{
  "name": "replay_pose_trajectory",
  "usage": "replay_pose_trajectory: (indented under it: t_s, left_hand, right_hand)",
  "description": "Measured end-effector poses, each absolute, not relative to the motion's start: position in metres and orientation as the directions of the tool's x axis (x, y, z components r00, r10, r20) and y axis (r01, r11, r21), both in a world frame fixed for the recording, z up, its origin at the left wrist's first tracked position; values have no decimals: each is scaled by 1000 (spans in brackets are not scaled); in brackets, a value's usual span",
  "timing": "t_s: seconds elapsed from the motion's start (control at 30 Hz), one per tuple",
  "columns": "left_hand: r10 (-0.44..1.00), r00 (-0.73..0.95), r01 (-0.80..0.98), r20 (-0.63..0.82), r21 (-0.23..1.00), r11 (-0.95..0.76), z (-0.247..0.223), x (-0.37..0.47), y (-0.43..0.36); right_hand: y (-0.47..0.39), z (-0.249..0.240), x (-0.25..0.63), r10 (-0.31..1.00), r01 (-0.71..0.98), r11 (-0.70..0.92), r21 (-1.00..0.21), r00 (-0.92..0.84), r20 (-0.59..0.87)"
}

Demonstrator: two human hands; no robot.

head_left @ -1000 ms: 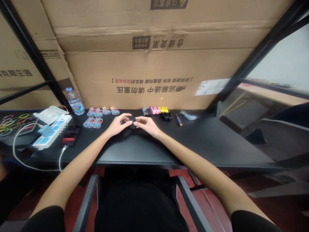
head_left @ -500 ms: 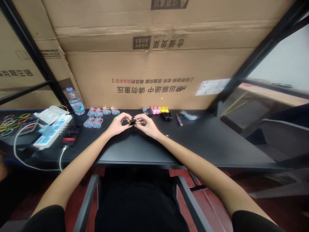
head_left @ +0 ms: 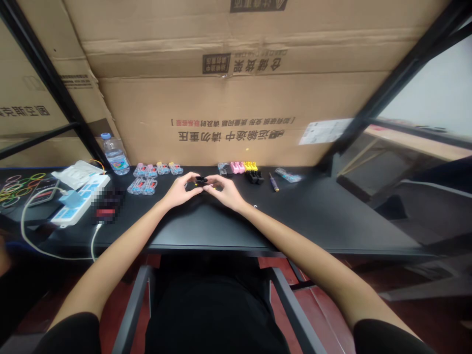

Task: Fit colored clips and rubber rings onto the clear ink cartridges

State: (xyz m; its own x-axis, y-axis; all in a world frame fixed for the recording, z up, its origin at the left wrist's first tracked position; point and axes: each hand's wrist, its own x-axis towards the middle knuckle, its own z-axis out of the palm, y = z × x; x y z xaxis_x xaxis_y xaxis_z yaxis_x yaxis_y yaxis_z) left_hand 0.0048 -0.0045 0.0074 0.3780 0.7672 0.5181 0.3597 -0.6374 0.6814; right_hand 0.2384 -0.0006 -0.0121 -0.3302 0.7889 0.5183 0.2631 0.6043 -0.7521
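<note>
Between my fingertips, just above the black table [head_left: 206, 226], is a small black plastic part [head_left: 200, 180] with a bit of yellow showing at its lower edge. My left hand [head_left: 181, 191] pinches it from the left, thumb below and fingers above. From the other side my right hand [head_left: 225, 191] grips it the same way. The fingers hide much of the part, so its exact kind cannot be made out. Several clear plastic pieces with blue and red inside [head_left: 143, 186] lie left of my left hand.
Along the back right are pink parts [head_left: 237, 167], yellow parts [head_left: 250, 166], black parts [head_left: 254, 177], a screwdriver [head_left: 274, 182] and a clear-blue piece [head_left: 288, 175]. At left stand a water bottle [head_left: 116, 156] and a white power strip [head_left: 81, 200] with a cable. Cardboard [head_left: 206, 103] walls the back.
The small black part has turned between my fingers: its yellow ends showed on both sides before, and now its black body stands higher with less yellow. Both hands stay in place.
</note>
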Motion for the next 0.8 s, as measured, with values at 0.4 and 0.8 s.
replay_pose_trajectory:
  t_s: [0.4,0.8]
  left_hand:
    - [837,221,376,500,748,-547,2,0,5]
    - [838,247,374,486,750,-546,5,1,2]
  right_hand:
    - [21,-20,265,757,507,653,-563,-417,503]
    - [5,-13,252,648,529,762,-374,-617,447]
